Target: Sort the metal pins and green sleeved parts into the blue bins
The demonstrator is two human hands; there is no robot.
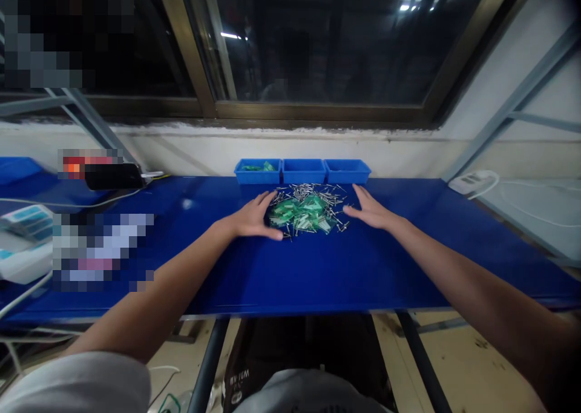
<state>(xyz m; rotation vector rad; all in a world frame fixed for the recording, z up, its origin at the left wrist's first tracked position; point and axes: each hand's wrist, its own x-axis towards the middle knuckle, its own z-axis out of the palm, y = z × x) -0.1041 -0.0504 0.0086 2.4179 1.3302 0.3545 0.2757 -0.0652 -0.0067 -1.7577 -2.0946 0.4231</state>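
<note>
A heap of thin silvery metal pins, perhaps rivets [305,191], lies on the blue tabletop [299,274]. Mixed in with them, toward the front, are several small green-tinted plastic packets [306,213]. At the left side of the heap is my left hand [255,217], fingers spread and thumb pointing inward. My right hand [370,209] is on the opposite side, also with fingers apart, its thumb near the loose pins. Neither hand holds anything; whether the fingertips touch the pile's edge is hard to tell.
Behind the heap stand three blue bins: the left bin [258,178] contains green packets, beside a middle bin [304,174] and a right bin [347,174]. A black phone-like device [113,177] and a white machine [27,243] are at left. A white power strip [472,181] lies at right.
</note>
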